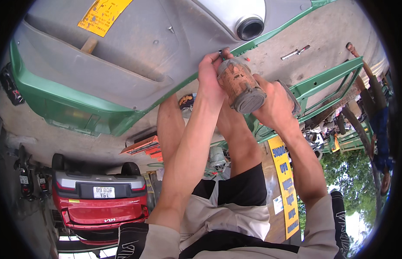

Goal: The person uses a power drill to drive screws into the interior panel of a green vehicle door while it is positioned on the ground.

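Observation:
My right hand [276, 103] is wrapped round the handle of a worn orange and grey power drill [240, 83], whose round rear end faces me. The drill's nose points at the green-edged rim of a large grey panel [136, 47]. Close beside the nose, my left hand [212, 71] has its fingers bent in at the panel's edge. The fingertips are drawn together, but the drill partly hides what is between them. Near them, a small red piece [247, 59] lies on the floor.
A metal hand tool [295, 52] lies on the concrete floor. Right of my hands stands a green frame [326, 84]. A white housing with a black-ringed opening [250, 28] adjoins the panel. An orange box [145, 146] lies near my legs. A red car [104, 203] is parked at the left.

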`<state>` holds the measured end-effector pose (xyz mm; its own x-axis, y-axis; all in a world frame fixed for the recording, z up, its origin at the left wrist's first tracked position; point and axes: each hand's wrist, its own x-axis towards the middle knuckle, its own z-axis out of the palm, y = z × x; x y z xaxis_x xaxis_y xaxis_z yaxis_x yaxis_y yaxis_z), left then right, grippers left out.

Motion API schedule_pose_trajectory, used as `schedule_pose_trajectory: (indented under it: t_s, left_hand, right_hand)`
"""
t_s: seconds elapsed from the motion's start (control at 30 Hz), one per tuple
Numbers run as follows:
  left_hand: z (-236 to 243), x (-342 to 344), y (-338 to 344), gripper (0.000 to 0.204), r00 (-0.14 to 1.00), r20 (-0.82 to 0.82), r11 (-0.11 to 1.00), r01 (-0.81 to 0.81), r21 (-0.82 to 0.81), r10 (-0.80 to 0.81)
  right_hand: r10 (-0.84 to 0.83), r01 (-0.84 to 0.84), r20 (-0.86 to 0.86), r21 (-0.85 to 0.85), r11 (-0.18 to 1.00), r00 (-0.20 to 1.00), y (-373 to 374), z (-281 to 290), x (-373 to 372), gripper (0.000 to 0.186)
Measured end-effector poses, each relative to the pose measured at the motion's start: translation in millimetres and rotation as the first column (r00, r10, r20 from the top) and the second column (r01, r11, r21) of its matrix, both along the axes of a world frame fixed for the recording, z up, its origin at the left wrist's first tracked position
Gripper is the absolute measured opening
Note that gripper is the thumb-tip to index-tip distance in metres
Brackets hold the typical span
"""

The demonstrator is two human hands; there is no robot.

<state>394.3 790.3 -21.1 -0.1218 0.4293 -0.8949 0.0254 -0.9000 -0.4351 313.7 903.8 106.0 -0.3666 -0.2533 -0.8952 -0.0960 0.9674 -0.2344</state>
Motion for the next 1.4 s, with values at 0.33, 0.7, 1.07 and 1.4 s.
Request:
schedule_pose_trajectory:
  t_s: [0.33,0.7,1.07,1.4]
  left_hand:
    - [6,7,1,0.018,0.996,-0.076,0.997,-0.036,0.075,0.042]
    - [45,-8,1,0.022,0.997,-0.035,0.992,0.059,-0.109,-0.063]
    - [42,3,-71,0.046,0.969,0.08,0.65,0.216,-0.728,-0.232]
    - [24,4,-117,0.032,0.163,0.76,-0.715,0.261,-0.648,-0.629]
  right_hand:
    - [-0.018,0.017,-0.028,-0.016,1.0,0.999,5,4,7,0.043]
    - [-0.293,0.265,-0.083,-0.247,0.932,0.953,32,-7,51,0.044]
    - [-0.402,0.322,0.052,-0.694,0.643,0.914,-8,-30,70,0.038]
    - [-0.883,0.965,0.462,-0.257,-0.047,0.08,-25,16,117,0.04]
